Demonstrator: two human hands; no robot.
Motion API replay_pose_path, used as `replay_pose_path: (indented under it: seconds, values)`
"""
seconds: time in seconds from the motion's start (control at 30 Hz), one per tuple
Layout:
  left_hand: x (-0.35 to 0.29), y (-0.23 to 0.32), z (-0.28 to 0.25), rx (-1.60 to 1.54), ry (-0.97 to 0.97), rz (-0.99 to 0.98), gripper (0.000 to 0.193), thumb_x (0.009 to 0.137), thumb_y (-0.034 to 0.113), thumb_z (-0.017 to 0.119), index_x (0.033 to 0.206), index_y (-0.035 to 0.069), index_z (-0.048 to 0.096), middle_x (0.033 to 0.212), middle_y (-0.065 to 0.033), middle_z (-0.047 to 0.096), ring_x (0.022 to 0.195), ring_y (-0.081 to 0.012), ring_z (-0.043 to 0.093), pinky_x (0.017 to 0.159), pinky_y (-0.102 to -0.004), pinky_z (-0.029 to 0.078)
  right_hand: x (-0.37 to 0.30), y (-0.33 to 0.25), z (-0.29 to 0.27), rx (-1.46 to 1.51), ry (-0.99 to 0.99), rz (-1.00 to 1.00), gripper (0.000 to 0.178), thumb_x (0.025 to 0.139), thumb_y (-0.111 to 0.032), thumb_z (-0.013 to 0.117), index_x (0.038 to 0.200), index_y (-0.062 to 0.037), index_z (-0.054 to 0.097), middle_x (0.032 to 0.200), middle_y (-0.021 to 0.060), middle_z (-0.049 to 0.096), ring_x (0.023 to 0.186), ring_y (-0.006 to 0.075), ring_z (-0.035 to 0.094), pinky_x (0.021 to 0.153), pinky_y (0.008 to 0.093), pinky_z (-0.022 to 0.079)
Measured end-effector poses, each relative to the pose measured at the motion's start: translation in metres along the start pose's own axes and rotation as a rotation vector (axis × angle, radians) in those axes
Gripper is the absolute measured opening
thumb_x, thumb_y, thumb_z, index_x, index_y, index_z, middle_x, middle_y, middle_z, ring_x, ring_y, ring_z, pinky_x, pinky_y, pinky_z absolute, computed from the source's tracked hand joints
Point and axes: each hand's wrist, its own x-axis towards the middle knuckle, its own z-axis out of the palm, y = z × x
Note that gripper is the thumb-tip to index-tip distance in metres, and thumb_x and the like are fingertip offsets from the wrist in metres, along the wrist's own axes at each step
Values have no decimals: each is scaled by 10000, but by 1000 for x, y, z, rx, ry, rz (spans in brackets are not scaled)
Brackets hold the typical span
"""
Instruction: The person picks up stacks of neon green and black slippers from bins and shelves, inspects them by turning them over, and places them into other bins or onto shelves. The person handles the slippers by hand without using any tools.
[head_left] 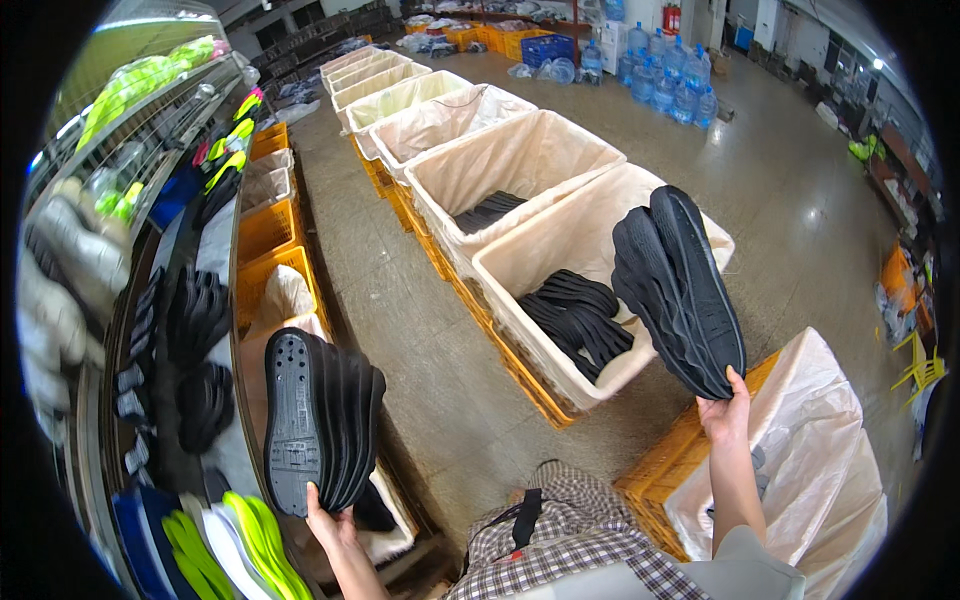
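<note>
My left hand [335, 522] grips the heel end of a stack of black shoe soles [325, 415], held upright beside the shelf on the left. The front sole shows small round holes near its toe. In my right hand [723, 405] is another stack of black shoe soles [680, 290], fanned a little and tilted over the right side of a lined bin. That nearest cloth-lined bin [520, 300] has several black soles [575, 315] lying inside. Both hands are closed, with most fingers hidden behind the stacks.
Lined bins [400, 150] run in a row away from me. At left, a shelf [215, 270] carries black soles and bright green and white soles [240, 545]. Orange crates [268, 230] stand beneath it. A lined basket [660, 480] is at my right; blue water bottles [670, 80] stand far off.
</note>
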Motion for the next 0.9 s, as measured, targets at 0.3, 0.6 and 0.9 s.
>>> replay_pose_path:
  seconds: [0.3,0.6,0.9]
  values:
    - [210,8,194,83,-83,-89,368,857,290,657,1087,7,609,1062,-126,660,881,-261,664,699,-362,578,138,115,160,-16,-18,-111,407,838,-179,624,1188,6,529,1165,136,608,1071,270,590,952,390,480]
    - [375,48,362,62,-156,-120,415,860,276,653,1154,-5,571,1135,-147,633,977,-308,641,788,-441,566,282,220,361,26,52,-4,276,845,-183,637,1043,5,592,1026,122,670,878,232,670,743,324,574]
    - [598,55,534,149,-286,-171,480,849,234,667,1234,-8,512,1198,-168,592,1025,-312,617,829,-447,551,394,351,529,36,56,-60,323,849,-194,624,1103,-1,575,1054,122,664,929,256,659,807,365,560]
